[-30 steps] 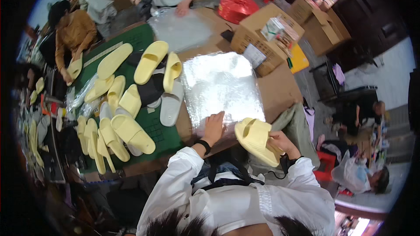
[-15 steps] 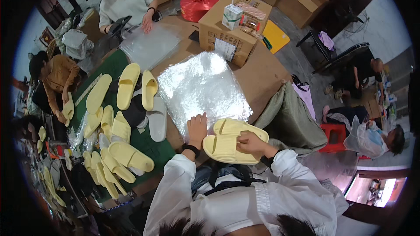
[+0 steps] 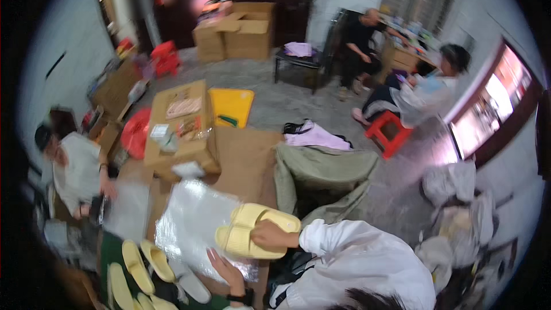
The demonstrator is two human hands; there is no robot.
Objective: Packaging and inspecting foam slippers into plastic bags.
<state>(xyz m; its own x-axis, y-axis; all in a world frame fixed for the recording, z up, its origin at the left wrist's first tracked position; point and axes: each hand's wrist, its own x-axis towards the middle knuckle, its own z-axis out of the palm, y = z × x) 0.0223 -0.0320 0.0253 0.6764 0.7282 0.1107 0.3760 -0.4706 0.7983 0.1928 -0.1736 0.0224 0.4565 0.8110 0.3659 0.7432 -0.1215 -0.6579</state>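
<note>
A pair of pale yellow slippers [image 3: 240,241], set side by side, is in my right hand [image 3: 271,234], which grips them at the straps. The pair sits over the near right part of a stack of clear, shiny plastic bags [image 3: 186,227]. Just below, my left hand [image 3: 228,270] has its fingers stretched out over the stack's near edge and holds nothing. More yellow slippers [image 3: 135,265] and a grey slipper [image 3: 192,285] lie on a green mat [image 3: 109,247] at the lower left, partly cut off by the frame.
A carton [image 3: 183,116] with small packages on top stands on the cardboard-covered table [image 3: 244,155]. An olive sack [image 3: 321,163] gapes at the table's right side. A co-worker [image 3: 77,172] sits at the left by clear sheets [image 3: 127,209]. Two people sit beyond a red stool [image 3: 389,132].
My view has swung to the right, bringing more of the room into sight. My right hand keeps its hold on the slippers, which now overlap the bag stack.
</note>
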